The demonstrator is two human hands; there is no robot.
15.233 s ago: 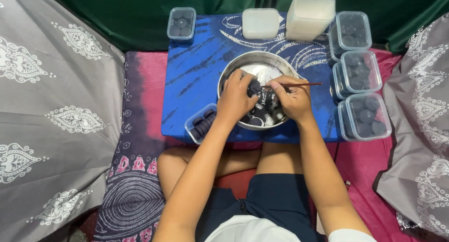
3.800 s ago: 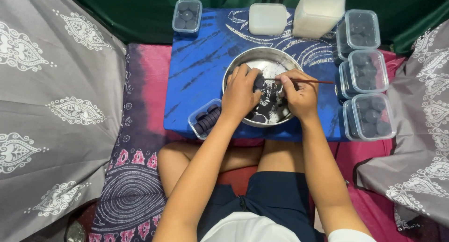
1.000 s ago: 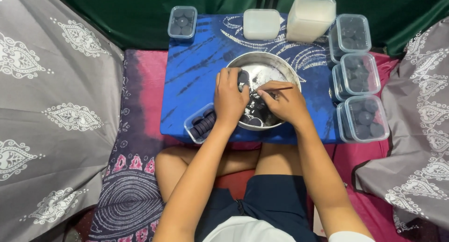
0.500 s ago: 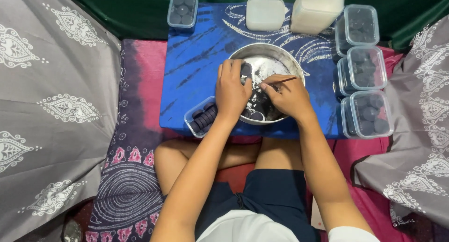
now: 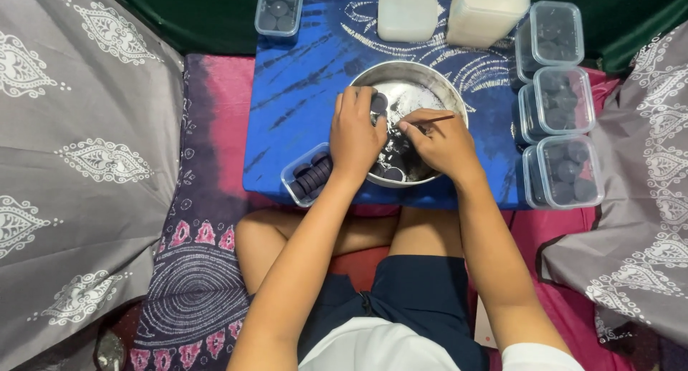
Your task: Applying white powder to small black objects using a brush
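My left hand pinches a dark disc over the steel bowl; my right hand grips a thin stick. Four lidded tubs filled; open tub part-filled; discs remain in bowl.

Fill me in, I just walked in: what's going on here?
A seated person works over a metal bowl on a blue board. The left hand holds a dark disc; the right hand holds a thin stick. More discs lie in the bowl, and clear tubs of them stand around.

Bare blue cloth left of bowl; stacked tubs crowding right.
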